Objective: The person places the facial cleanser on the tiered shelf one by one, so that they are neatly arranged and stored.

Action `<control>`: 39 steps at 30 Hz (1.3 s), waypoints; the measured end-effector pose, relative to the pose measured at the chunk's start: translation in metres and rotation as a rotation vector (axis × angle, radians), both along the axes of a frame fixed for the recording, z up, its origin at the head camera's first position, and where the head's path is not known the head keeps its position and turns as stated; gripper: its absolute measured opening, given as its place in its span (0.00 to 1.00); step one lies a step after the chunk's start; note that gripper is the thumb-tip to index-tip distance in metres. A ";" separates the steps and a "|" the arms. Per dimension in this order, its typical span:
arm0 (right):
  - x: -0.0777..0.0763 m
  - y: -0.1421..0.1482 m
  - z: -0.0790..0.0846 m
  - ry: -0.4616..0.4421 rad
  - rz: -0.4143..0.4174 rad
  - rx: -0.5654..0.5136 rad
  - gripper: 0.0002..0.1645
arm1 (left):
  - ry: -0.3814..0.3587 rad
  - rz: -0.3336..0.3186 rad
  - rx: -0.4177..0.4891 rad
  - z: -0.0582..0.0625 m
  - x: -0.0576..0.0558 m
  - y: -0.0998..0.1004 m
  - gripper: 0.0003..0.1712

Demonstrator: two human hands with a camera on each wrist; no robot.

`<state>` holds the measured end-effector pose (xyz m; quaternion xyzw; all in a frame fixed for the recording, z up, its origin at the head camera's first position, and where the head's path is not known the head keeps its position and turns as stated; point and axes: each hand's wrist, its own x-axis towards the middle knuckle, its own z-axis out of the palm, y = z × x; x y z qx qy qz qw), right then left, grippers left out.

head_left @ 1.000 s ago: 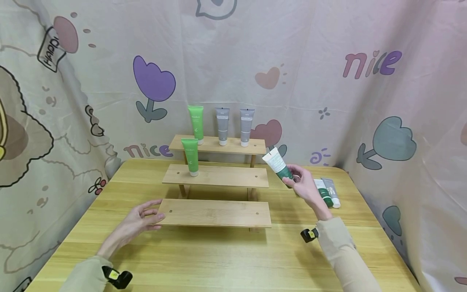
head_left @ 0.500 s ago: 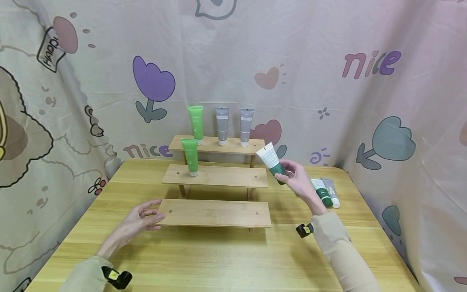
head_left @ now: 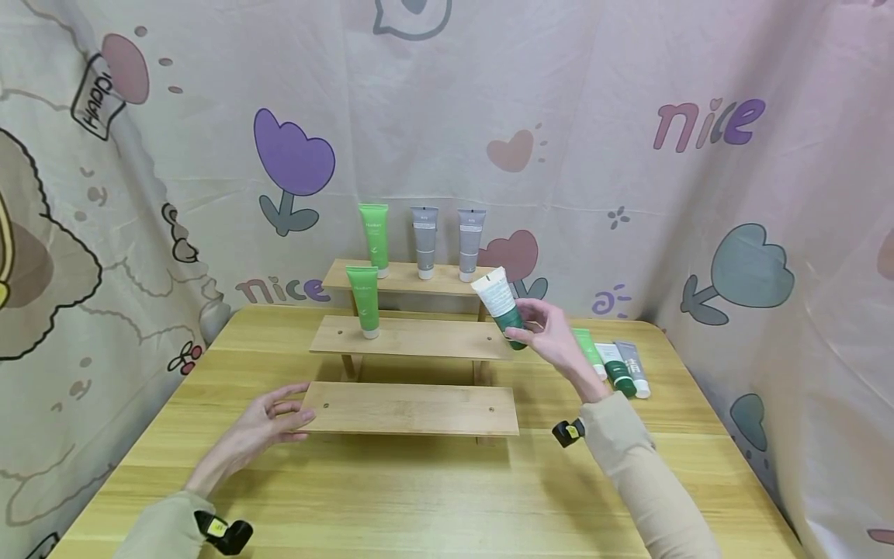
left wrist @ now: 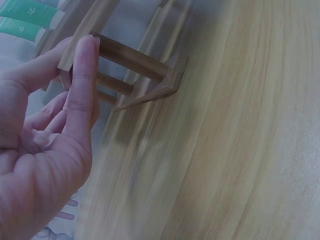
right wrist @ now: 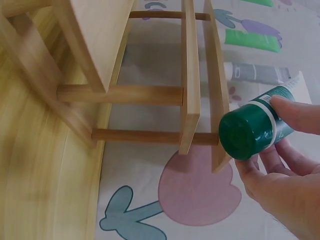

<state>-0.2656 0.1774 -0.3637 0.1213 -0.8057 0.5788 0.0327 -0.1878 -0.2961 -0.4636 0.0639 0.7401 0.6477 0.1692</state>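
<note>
My right hand (head_left: 555, 335) holds a white and dark green squeeze tube (head_left: 497, 295) near its green cap end. The tube tilts, cap down, beside the right end of the middle step. In the right wrist view its dark green cap (right wrist: 242, 132) faces the camera, with thumb and fingers round the body. At the left end of the three-step wooden display stand (head_left: 412, 409), my left hand (head_left: 268, 418) pinches the lowest board. A green tube (head_left: 365, 303) stands on the middle step. Another green tube (head_left: 375, 237) and two grey tubes (head_left: 425, 241) stand along the top step.
On the table's right side lie a white and green tube (head_left: 618, 371), a grey tube (head_left: 633, 369) and a green tube (head_left: 590, 352), partly behind the right forearm. A patterned curtain (head_left: 594, 155) hangs behind the wooden table (head_left: 447, 497) and along its sides.
My right hand has carried the white and green tube leftward and slightly up, toward the stand. The green tube lying on the table has come into sight. My left hand stays put.
</note>
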 end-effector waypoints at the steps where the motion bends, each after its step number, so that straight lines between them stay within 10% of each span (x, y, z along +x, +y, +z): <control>1: 0.000 -0.002 0.001 -0.001 0.007 -0.003 0.32 | 0.001 0.003 0.001 0.000 0.000 0.000 0.47; 39: -0.021 -0.059 0.010 0.029 0.110 0.016 0.24 | 0.022 -0.032 0.039 -0.001 0.001 -0.002 0.45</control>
